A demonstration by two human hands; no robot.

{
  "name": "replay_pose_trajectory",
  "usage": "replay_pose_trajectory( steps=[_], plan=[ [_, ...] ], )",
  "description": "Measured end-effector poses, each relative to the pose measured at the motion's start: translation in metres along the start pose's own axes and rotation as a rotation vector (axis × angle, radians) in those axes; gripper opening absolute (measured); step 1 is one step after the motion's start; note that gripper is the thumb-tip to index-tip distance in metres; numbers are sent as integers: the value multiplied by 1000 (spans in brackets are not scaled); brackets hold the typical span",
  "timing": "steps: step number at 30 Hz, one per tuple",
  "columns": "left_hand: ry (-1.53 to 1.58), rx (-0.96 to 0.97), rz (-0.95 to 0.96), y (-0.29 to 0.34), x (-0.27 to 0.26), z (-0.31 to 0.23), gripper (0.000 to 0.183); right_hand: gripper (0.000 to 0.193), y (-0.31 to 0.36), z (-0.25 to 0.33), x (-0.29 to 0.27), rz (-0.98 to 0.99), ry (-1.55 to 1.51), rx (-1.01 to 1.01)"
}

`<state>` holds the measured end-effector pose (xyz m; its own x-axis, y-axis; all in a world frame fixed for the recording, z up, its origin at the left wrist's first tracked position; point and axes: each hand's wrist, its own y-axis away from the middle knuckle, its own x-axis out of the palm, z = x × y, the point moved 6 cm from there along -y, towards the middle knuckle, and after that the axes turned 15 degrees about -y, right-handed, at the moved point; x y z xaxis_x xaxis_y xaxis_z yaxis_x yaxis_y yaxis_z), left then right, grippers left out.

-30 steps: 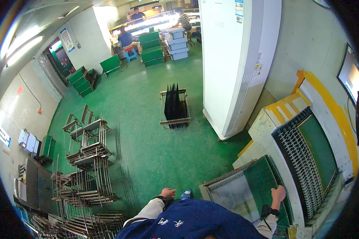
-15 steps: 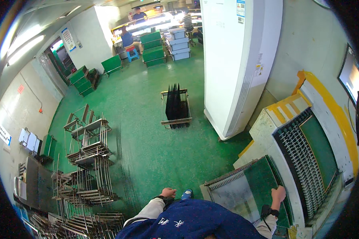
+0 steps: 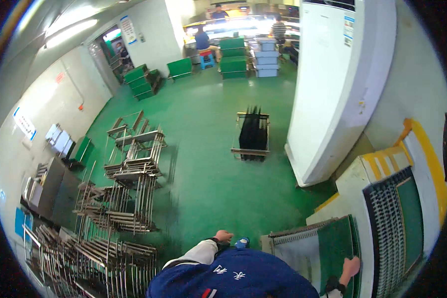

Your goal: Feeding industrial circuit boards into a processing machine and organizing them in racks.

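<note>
My left hand [image 3: 223, 236] hangs in front of me above the green floor, fingers curled in and nothing visible in them. Off to my right, my right hand [image 3: 351, 266] is closed at the edge of a dark green panel [image 3: 334, 243]. Whether its fingers grip that edge or only rest over it is hidden. The panel lies on a low, flat machine bed [image 3: 295, 256] with a toothed metal strip along its far side. Beside it rises a slanted rack of rollers [image 3: 388, 228] in a pale machine housing.
Metal racks [image 3: 134, 169] stand piled on the left, with more frames [image 3: 99, 263] nearer me. A rack of black sheets [image 3: 253, 131] sits on the floor ahead, left of a tall white cabinet [image 3: 328, 89]. Green crates [image 3: 233, 62] and grey bins [image 3: 267, 62] are stacked farther back, near seated workers.
My view has turned left, so the room has shifted rightward in the picture. A person now shows in the far doorway. Both hands keep roughly their places beside my body.
</note>
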<state>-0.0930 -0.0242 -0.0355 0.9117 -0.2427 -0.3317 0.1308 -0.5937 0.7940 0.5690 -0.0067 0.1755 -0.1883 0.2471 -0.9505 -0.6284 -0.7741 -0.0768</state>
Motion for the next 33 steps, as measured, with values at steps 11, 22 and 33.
replay_pose_trajectory(
  steps=[11, 22, 33],
  plan=[
    [-246, 118, -83, -46, 1, 38, 34, 31, 20, 64, -42, 105, -5, 46],
    [-188, 12, -121, -25, -5, 31, 35, 48, -24, -34, 61, 154, 32, -236],
    [-180, 35, -128, -23, -6, 21, 38, 53, 19, 29, -24, 164, -107, 6]
  ],
)
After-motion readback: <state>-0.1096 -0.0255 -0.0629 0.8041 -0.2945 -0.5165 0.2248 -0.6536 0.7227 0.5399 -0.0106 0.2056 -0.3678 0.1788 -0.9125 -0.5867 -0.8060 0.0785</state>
